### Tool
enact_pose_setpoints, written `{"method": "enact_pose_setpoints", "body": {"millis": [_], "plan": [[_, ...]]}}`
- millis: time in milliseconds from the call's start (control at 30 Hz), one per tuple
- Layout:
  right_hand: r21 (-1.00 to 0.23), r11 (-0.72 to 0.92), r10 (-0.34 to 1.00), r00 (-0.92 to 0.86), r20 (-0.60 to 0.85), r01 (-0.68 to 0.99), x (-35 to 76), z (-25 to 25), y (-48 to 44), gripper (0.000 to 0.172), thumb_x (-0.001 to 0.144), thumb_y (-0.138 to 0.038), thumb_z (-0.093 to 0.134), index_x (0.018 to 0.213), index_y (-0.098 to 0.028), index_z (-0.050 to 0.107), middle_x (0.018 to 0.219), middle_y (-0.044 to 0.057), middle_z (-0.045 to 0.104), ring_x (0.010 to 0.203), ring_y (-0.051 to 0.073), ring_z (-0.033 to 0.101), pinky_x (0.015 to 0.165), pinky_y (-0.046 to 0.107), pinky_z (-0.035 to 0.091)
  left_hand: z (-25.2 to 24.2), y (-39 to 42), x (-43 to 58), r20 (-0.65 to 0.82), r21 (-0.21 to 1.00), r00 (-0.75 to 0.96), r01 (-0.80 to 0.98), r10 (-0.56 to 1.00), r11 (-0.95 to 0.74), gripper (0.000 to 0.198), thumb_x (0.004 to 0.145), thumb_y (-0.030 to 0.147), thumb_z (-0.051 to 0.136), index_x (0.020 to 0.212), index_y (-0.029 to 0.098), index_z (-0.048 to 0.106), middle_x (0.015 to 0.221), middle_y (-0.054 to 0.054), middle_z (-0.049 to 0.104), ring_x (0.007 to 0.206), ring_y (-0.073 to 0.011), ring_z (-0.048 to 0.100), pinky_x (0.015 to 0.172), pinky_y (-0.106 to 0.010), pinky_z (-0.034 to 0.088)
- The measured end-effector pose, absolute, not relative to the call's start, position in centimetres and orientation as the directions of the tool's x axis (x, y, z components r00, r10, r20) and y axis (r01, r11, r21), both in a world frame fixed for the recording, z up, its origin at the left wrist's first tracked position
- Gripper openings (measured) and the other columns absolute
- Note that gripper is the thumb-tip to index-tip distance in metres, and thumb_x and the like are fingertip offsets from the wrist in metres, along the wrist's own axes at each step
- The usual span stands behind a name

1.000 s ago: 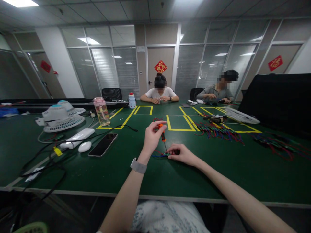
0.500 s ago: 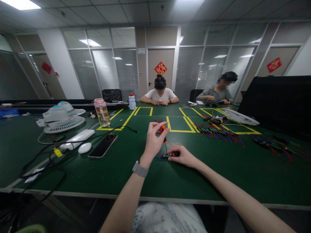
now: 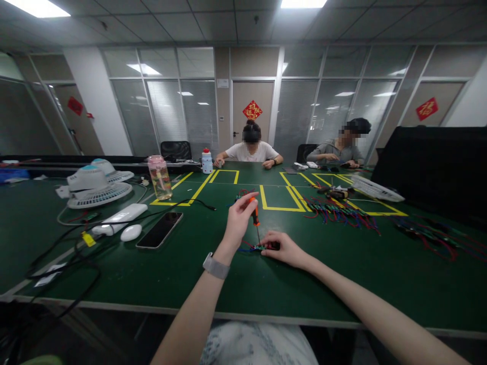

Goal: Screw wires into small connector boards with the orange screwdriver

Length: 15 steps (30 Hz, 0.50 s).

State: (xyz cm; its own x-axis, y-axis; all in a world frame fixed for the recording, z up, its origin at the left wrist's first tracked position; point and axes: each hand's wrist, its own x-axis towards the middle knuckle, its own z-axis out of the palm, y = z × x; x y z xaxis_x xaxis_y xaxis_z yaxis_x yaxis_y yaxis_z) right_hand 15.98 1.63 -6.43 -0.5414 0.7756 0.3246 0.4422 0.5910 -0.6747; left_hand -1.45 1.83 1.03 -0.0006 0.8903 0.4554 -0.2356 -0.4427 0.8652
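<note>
My left hand [image 3: 238, 220], with a watch on its wrist, has thumb and fingers closed about the top of an orange and black screwdriver [image 3: 256, 218]. The screwdriver stands nearly upright, its tip down at a small green circuit board [image 3: 258, 248] with red and blue wires. Pressed to the table, my right hand [image 3: 283, 247] pinches the board's right end between thumb and fingers. Part of the board is hidden by those fingertips. Just beyond my left hand lies another wired board [image 3: 242, 194], partly covered by the fingers.
Several wired boards [image 3: 338, 210] lie in a row at right, more [image 3: 433, 235] farther right. Pliers [image 3: 337, 193] rest behind them. Left are a phone [image 3: 160, 230], power strip [image 3: 120, 219], black cables, a bottle [image 3: 160, 177] and fans [image 3: 99, 190]. Two people sit across the table.
My left thumb and fingers have drawn closer together at the screwdriver's top. My right hand keeps its hold on the board. The hands of the person opposite have moved apart.
</note>
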Motion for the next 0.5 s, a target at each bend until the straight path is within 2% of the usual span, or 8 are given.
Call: {"method": "enact_pose_setpoints", "body": {"millis": [100, 167, 233, 300, 400, 433, 500], "plan": [[-0.646, 0.609, 0.768, -0.544, 0.337, 0.461, 15.9, -6.4, 1.5, 0.02, 0.079, -0.03, 0.069, 0.093, -0.017, 0.074, 0.081, 0.004, 0.06, 0.072, 0.015, 0.055, 0.064, 0.026, 0.045, 1.1, 1.9, -1.3, 0.413, 0.857, 0.033, -0.351, 0.91, -0.377, 0.034, 0.085, 0.029, 0.057, 0.116, 0.017, 0.064, 0.114, -0.01, 0.066, 0.093, -0.0163, 0.065, 0.08, -0.029, 0.053], [-0.628, 0.62, 0.765, -0.54, 0.351, 0.471, 15.8, -6.4, 1.3, 0.019, 0.079, -0.028, 0.068, 0.093, -0.017, 0.073, 0.081, 0.004, 0.06, 0.071, 0.015, 0.055, 0.064, 0.026, 0.045, 1.1, 1.7, -1.2, 0.429, 0.854, 0.043, -0.346, 0.902, -0.389, 0.036, 0.086, 0.028, 0.055, 0.119, 0.015, 0.062, 0.112, -0.011, 0.067, 0.091, -0.0169, 0.066, 0.082, -0.032, 0.053], [-0.608, 0.631, 0.762, -0.532, 0.37, 0.481, 15.7, -6.4, 1.2, 0.017, 0.08, -0.028, 0.067, 0.091, -0.016, 0.073, 0.08, 0.004, 0.06, 0.07, 0.015, 0.055, 0.063, 0.026, 0.044, 1.2, 1.5, -1.2, 0.492, 0.848, 0.02, -0.238, 0.87, -0.474, 0.033, 0.085, 0.026, 0.057, 0.115, 0.014, 0.064, 0.103, -0.01, 0.069, 0.087, -0.0161, 0.066, 0.082, -0.031, 0.053], [-0.589, 0.644, 0.756, -0.525, 0.39, 0.489, 15.7, -6.5, 1.1, 0.017, 0.081, -0.029, 0.066, 0.09, -0.017, 0.073, 0.079, 0.004, 0.06, 0.07, 0.015, 0.055, 0.063, 0.026, 0.045, 1.1, 1.2, -1.1, 0.582, 0.811, -0.024, -0.058, 0.813, -0.583, 0.026, 0.083, 0.026, 0.061, 0.107, 0.016, 0.068, 0.097, -0.008, 0.067, 0.086, -0.0155, 0.064, 0.079, -0.028, 0.052], [-0.575, 0.654, 0.751, -0.52, 0.408, 0.492, 15.7, -6.5, 1.0, 0.017, 0.082, -0.029, 0.065, 0.09, -0.017, 0.073, 0.079, 0.004, 0.06, 0.07, 0.015, 0.056, 0.064, 0.026, 0.045, 0.9, 0.9, -1.2, 0.682, 0.725, -0.056, 0.177, 0.729, -0.665, 0.024, 0.083, 0.03, 0.063, 0.104, 0.022, 0.07, 0.103, -0.006, 0.061, 0.092, -0.0159, 0.061, 0.078, -0.025, 0.051], [-0.577, 0.652, 0.752, -0.517, 0.409, 0.491, 15.7, -6.5, 1.0, 0.017, 0.082, -0.029, 0.065, 0.089, -0.017, 0.073, 0.079, 0.004, 0.06, 0.069, 0.015, 0.056, 0.064, 0.027, 0.045, 0.9, 0.9, -1.2, 0.698, 0.707, -0.048, 0.207, 0.714, -0.677, 0.025, 0.085, 0.03, 0.06, 0.107, 0.023, 0.069, 0.107, -0.007, 0.06, 0.097, -0.0163, 0.06, 0.082, -0.026, 0.05], [-0.597, 0.641, 0.76, -0.511, 0.403, 0.482, 15.7, -6.5, 1.0, 0.017, 0.082, -0.03, 0.065, 0.089, -0.017, 0.073, 0.079, 0.004, 0.06, 0.069, 0.015, 0.056, 0.064, 0.027, 0.045, 0.8, 0.9, -1.1, 0.694, 0.711, -0.002, 0.158, 0.72, -0.685, 0.03, 0.09, 0.028, 0.052, 0.117, 0.024, 0.064, 0.117, -0.008, 0.059, 0.106, -0.0171, 0.058, 0.09, -0.029, 0.048]]}}
